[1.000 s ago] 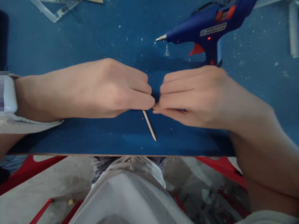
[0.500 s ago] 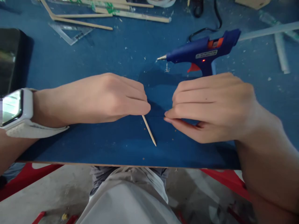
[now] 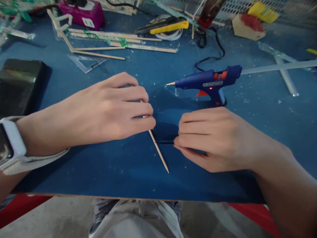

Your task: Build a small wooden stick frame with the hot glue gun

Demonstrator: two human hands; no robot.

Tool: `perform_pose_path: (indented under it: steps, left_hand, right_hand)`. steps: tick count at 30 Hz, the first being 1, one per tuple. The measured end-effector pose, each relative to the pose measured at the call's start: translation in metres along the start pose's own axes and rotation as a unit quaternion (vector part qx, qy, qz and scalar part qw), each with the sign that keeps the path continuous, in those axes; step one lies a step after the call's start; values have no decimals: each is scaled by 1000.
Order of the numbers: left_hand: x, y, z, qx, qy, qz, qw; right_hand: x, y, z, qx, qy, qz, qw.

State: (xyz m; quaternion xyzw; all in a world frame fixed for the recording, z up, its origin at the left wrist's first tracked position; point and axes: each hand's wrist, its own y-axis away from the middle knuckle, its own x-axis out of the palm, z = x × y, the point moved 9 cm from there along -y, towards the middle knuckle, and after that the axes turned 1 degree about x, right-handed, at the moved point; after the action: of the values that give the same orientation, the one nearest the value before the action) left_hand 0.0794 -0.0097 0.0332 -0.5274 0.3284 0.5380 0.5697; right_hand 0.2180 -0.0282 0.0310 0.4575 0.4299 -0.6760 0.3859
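Observation:
My left hand (image 3: 119, 109) is curled over the upper part of a thin pointed wooden stick (image 3: 160, 154), whose tip slants down toward the table's front edge. A thin dark strand (image 3: 165, 143) runs sideways from the stick to my right hand (image 3: 210, 140), where thumb and forefinger pinch its end. What lies under my left fingers is mostly hidden. Just beyond my right hand a blue hot glue gun (image 3: 208, 81) rests with its nozzle pointing left and a small red light lit.
At the back are wooden sticks (image 3: 153, 48), a clear triangle ruler (image 3: 86, 66), a yellow cutter (image 3: 169, 27) and a purple box (image 3: 85, 15). A black phone (image 3: 21, 86) lies at left, clear glue sticks (image 3: 287, 76) at right.
The view has tilted up, showing more of the table's back. My left fingers have spread slightly on the stick, and more of the dark strand shows between the stick and my right hand.

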Motion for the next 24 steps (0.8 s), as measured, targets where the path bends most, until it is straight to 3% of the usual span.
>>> perform_pose_path:
  steps: [9, 16, 24]
  left_hand:
    - [8, -5, -16, 9, 49, -12, 999]
    - [17, -5, -6, -37, 138, -15, 990]
    - [16, -7, -8, -38, 238, -20, 970]
  right_hand:
    - [1, 0, 0, 4, 19, 15, 1000]
    - [4, 0, 0, 1, 46, 28, 999]
    - [4, -1, -4, 37, 54, 26, 998]
